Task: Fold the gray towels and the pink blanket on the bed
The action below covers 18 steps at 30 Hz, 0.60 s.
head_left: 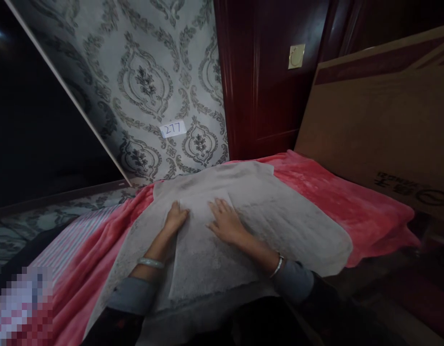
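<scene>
Two hands (176, 220) (226, 223) on one cloth (203, 262)

Two forearms come from below and go forward, the left forearm (157, 247) leaning to the right and the right forearm (260, 252) leaning to the left. The two hands are near each other, but they do not touch. The right hand (227, 223) has its palm down, with the fingers (221, 207) extended and a little spread. The left hand (176, 218) points its thumb inward, toward the right hand; its other fingers are partly hidden, so their grip is not clear.
</scene>
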Tool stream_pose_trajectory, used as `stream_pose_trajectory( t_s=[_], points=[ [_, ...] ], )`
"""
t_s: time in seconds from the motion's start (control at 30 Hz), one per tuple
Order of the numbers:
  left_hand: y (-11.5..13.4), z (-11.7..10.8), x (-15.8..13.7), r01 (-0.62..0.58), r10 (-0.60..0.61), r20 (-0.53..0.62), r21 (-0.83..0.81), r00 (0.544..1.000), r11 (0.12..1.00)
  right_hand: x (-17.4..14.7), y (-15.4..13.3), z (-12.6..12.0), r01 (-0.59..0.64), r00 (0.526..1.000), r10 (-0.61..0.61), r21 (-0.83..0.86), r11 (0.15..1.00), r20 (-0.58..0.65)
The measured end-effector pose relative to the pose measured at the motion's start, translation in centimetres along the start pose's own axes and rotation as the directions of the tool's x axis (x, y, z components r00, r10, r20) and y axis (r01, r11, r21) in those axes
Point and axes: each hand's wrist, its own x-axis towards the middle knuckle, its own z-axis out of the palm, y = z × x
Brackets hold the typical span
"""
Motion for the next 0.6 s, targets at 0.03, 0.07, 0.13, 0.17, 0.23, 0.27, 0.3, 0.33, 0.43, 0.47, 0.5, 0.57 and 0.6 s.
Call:
stream_pose_trajectory(
  t_s=[0.03, 0.07, 0.13, 0.17, 0.23, 0.27, 0.3, 0.33, 0.43, 0.47, 0.5, 0.57, 0.6],
  points=[
    [0.5, 0.7, 0.3, -0.099, 0.106, -0.040, 0.145, 0.994, 0.984, 0.4, -0.3, 0.4, 0.039, 0.999, -0.039, -0.005, 0.999, 0.012],
    [0.7, 1.5, 0.5, -0.195, 0.216, -0.034, 0.315, 0.976, 0.929, 0.7, -0.2, 0.8, 0.057, 0.998, -0.056, -0.014, 0.998, 0.032],
    [0.5, 3.2, 0.4, -0.332, 0.347, 0.105, 0.632, 0.932, 0.700, 0.9, 1.0, 1.8, 0.014, 0.996, -0.010, -0.050, 0.999, 0.091],
    [0.1, 4.0, 0.1, -0.372, 0.350, 0.192, 0.728, 0.917, 0.575, 0.8, 1.8, 2.3, -0.034, 0.992, 0.042, -0.073, 0.997, 0.117],
    [-1.0, 5.1, -0.3, -0.398, 0.300, 0.286, 0.804, 0.910, 0.442, 0.4, 3.6, 3.0, -0.123, 0.980, 0.139, -0.110, 0.986, 0.143],
    [-1.5, 5.5, -0.5, -0.400, 0.288, 0.299, 0.818, 0.910, 0.414, 0.1, 4.2, 3.2, -0.145, 0.976, 0.162, -0.120, 0.982, 0.147],
    [-1.9, 5.7, -0.6, -0.399, 0.288, 0.300, 0.825, 0.909, 0.400, 0.0, 4.6, 3.2, -0.151, 0.973, 0.169, -0.127, 0.980, 0.154],
    [-2.1, 5.8, -0.7, -0.400, 0.292, 0.301, 0.829, 0.908, 0.391, 0.1, 4.8, 3.0, -0.151, 0.971, 0.173, -0.135, 0.979, 0.166],
    [-2.3, 5.7, -0.8, -0.398, 0.299, 0.296, 0.833, 0.907, 0.384, 1.5, 4.1, 1.9, -0.135, 0.967, 0.168, -0.172, 0.976, 0.194],
    [-2.2, 5.6, -0.8, -0.398, 0.300, 0.295, 0.833, 0.907, 0.385, 2.4, 3.8, 1.5, -0.118, 0.973, 0.150, -0.183, 0.976, 0.177],
    [-2.1, 5.6, -0.8, -0.398, 0.300, 0.295, 0.831, 0.907, 0.387, 3.5, 3.5, 1.3, -0.092, 0.982, 0.121, -0.190, 0.977, 0.145],
    [-2.1, 5.6, -0.8, -0.401, 0.300, 0.295, 0.824, 0.907, 0.400, 5.6, 3.3, 1.4, -0.026, 0.997, 0.039, -0.197, 0.980, 0.063],
    [-2.1, 5.6, -0.8, -0.404, 0.299, 0.298, 0.818, 0.907, 0.409, 6.5, 3.4, 1.8, 0.002, 0.999, 0.005, -0.201, 0.980, 0.038]
  ],
)
